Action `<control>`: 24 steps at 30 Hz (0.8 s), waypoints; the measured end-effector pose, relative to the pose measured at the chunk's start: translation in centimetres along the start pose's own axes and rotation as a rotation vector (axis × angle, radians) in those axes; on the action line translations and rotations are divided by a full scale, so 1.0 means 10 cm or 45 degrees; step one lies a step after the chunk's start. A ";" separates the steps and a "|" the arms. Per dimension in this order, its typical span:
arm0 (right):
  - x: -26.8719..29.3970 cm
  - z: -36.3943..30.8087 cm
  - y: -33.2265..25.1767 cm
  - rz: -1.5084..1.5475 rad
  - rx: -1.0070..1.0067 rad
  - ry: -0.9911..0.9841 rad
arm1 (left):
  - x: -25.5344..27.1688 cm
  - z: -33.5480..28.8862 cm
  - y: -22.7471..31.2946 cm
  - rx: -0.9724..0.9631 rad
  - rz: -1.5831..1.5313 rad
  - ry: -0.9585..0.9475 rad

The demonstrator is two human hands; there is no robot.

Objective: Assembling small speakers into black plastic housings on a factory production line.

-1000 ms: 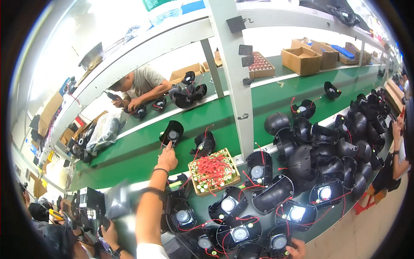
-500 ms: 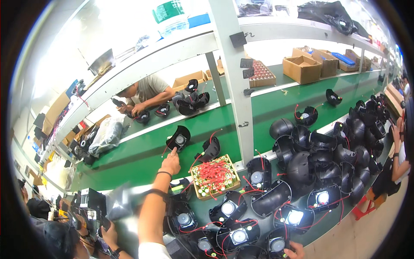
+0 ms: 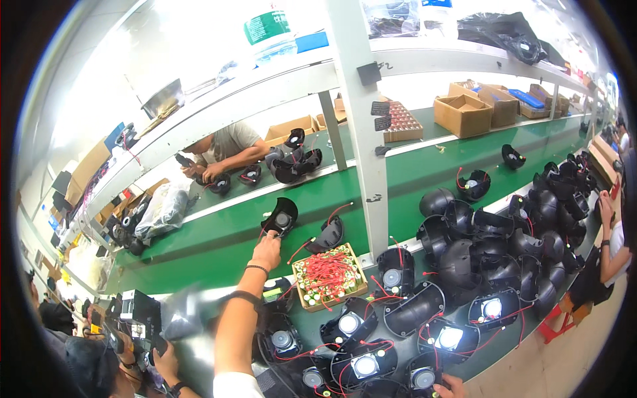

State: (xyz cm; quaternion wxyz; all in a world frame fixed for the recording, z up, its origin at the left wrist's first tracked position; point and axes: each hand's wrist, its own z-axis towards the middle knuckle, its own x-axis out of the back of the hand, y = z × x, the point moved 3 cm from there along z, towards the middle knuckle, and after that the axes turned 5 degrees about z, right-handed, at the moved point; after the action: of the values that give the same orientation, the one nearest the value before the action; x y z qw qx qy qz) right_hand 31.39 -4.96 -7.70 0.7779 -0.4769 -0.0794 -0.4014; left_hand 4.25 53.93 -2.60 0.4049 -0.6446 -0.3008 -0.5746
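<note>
My left hand [image 3: 267,251] reaches out over the green belt, its fingers closed at the lower edge of a black curved shell [image 3: 286,207] with a round speaker inside. A second black shell [image 3: 330,235] with red wires lies just right of it. Below these stands a shallow box [image 3: 364,282] full of small green-and-white cylinders with red leads. At the bottom edge my right hand [image 3: 452,386], partly cut off, is closed on the rim of a black speaker shell [image 3: 413,367]. Several similar shells [image 3: 363,365] with speakers and red wires lie beside it.
A large heap of black shells [image 3: 461,265] covers the right of the bench. A white post [image 3: 366,166] rises behind the box. Across the belt a person [image 3: 232,149] handles shells. Lower left, another person's hand [image 3: 167,363] is near black equipment. Cardboard boxes [image 3: 462,116] stand behind.
My left hand has come further onto the black shell's edge, its pointing finger now bent in. Shells on the belt sit slightly further right. My right hand stays at its shell; the view shifted slightly.
</note>
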 end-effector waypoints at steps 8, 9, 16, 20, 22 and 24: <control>0.12 0.09 -0.17 0.161 -0.241 -0.130 | 0.57 -0.28 -0.08 0.177 -0.172 0.567; 0.17 0.20 -0.26 0.106 -0.155 -0.140 | 0.66 -0.41 -0.10 0.197 -0.154 0.615; 0.59 0.20 -0.28 -0.033 -0.064 -0.088 | 1.81 -1.31 0.33 -0.014 -0.255 0.947; 0.56 0.31 -0.50 -0.076 0.042 -0.337 | 2.53 -2.32 0.58 -0.070 -0.330 1.067; 0.48 0.35 -0.44 -0.102 0.070 -0.365 | 2.72 -2.65 0.78 -0.022 -0.492 1.035; 0.51 0.32 -0.46 -0.093 -0.026 -0.313 | 2.80 -2.94 1.01 -0.046 -0.582 0.961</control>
State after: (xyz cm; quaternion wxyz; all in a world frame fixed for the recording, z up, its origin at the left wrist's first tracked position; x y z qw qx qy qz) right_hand 32.35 -6.19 -0.30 0.7424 -0.5271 -0.1875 -0.3686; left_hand 2.69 21.36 23.52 0.3375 -0.3133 -0.2566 -0.8497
